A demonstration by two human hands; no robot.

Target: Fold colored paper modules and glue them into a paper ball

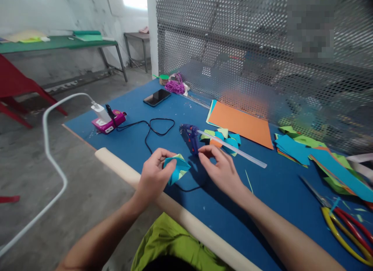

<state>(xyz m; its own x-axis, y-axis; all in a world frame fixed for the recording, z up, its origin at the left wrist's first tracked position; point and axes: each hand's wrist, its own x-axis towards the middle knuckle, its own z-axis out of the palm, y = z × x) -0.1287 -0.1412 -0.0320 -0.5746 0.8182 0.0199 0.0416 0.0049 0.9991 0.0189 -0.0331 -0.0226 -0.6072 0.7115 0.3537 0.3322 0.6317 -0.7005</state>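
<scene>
There is a single view, from a camera worn on the person's head. It looks forward and steeply down across the blue felt-covered table (256,209), from just behind its near edge, where a pale cream padded roll (175,209) runs diagonally from mid-left to the bottom of the frame. The camera sits close: both forearms enter from the bottom, and the left hand (153,177) and right hand (222,168) fall near the centre. The far edge meets a grey perforated metal screen (262,49) filling the upper right. To the left the view takes in grey concrete floor (43,166) and a green-topped bench (58,42) against the far wall.
</scene>
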